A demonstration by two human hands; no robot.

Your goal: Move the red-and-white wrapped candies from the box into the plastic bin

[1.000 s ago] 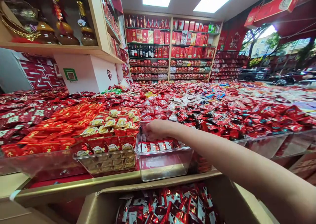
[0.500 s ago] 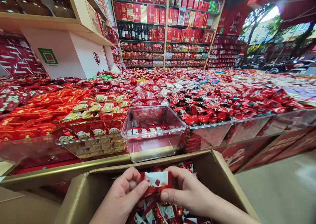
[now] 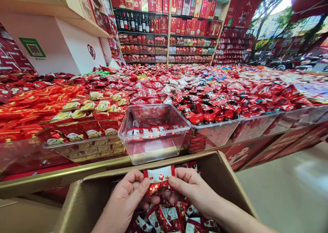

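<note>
Shiny, crinkled plastic film on the held packet (image 3: 160,179), with sharp glints across a red foil-like part and a smoother white panel. Similar slick, creased wrapping on the loose packets (image 3: 167,217) below. Matt brown cardboard in the open carton (image 3: 77,205), slightly scuffed at one corner. Clear, hard, smooth plastic in the bin (image 3: 153,149), with bright reflections along the rim. Brassy, metal-looking sheen on the counter trim (image 3: 46,180). Pale, smooth wood look on the overhead cabinet (image 3: 33,5). Dark, glossy glass in the wine bottles (image 3: 135,22). Smooth grey floor (image 3: 289,181) with soft glare.
</note>
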